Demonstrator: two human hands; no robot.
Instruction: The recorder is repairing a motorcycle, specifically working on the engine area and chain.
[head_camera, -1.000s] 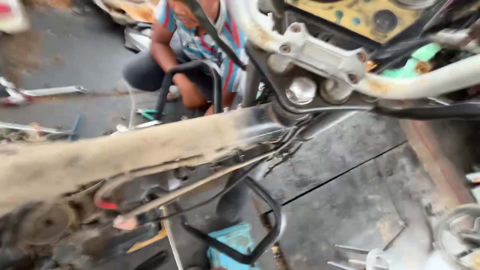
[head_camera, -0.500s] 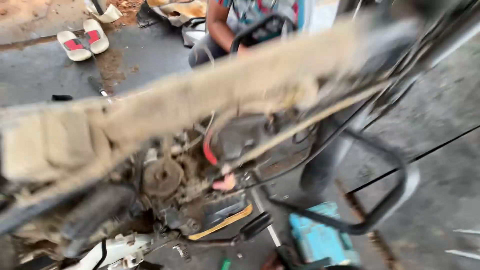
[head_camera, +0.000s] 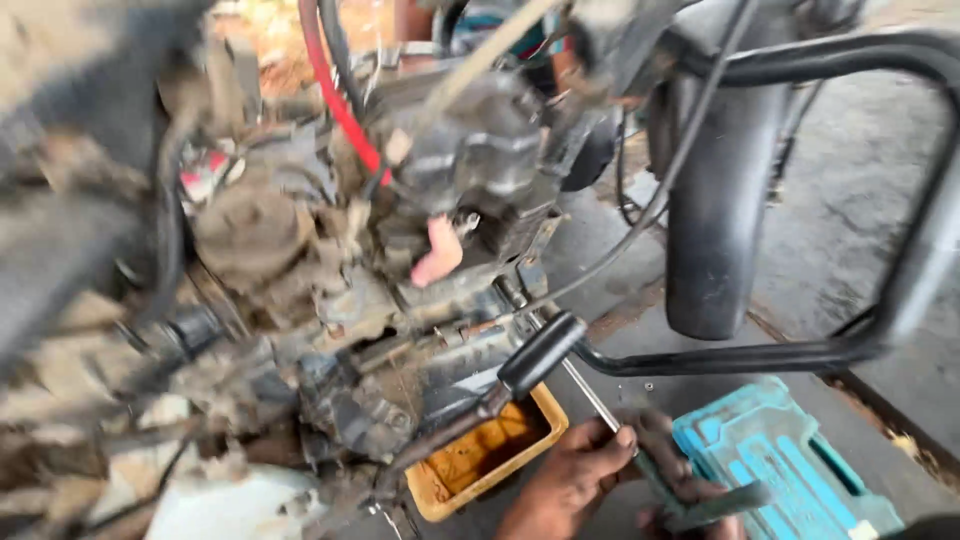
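Gripping thin steel rod (head_camera: 590, 395): left hand (head_camera: 570, 480) grip closed | right hand (head_camera: 685, 490) grip unclear | greasy engine (head_camera: 440, 200) | yellow tray (head_camera: 540, 440)

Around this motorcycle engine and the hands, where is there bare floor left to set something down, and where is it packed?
Bare concrete floor lies right of the black fender, and a strip runs between the black crash bar and the teal tool case. Crowded: under the engine, where the yellow drain pan sits, and beside it the hands holding a long tool.
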